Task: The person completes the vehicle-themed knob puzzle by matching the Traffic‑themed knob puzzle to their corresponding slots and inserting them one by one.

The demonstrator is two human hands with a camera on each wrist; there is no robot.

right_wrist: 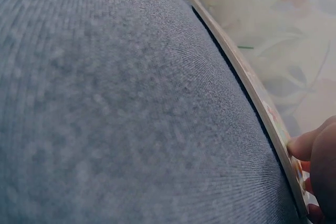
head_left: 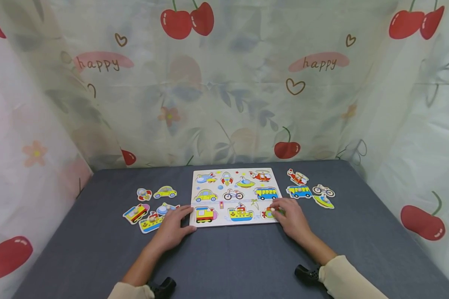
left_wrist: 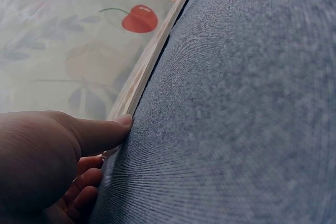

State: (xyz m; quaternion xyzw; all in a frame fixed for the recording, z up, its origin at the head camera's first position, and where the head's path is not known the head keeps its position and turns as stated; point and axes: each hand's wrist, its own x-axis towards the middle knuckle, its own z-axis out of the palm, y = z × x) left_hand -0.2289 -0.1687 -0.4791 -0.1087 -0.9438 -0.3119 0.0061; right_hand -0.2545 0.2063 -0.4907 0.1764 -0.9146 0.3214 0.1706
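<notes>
A white wooden puzzle board (head_left: 223,204) with printed vehicles lies flat on the table. My left hand (head_left: 173,227) grips its front left corner, the thumb (left_wrist: 107,133) along the front edge and the fingers curled at the left side. Over the front right corner, my right hand (head_left: 292,218) pinches a pale knob on a red and green puzzle piece (head_left: 266,213); the hand hides much of that piece. In the right wrist view the thumb (right_wrist: 302,146) comes down at the board's front edge. Beside the left hand lie the ship piece (head_left: 150,223) and airplane piece (head_left: 166,208).
Left of the board are also the train piece (head_left: 136,214), rocket piece (head_left: 144,194) and car piece (head_left: 165,192). On the right lie the helicopter piece (head_left: 297,177), bus piece (head_left: 299,192), bicycle piece (head_left: 323,190) and flying saucer piece (head_left: 324,202). Printed curtains (head_left: 224,104) enclose the dark table (head_left: 239,257).
</notes>
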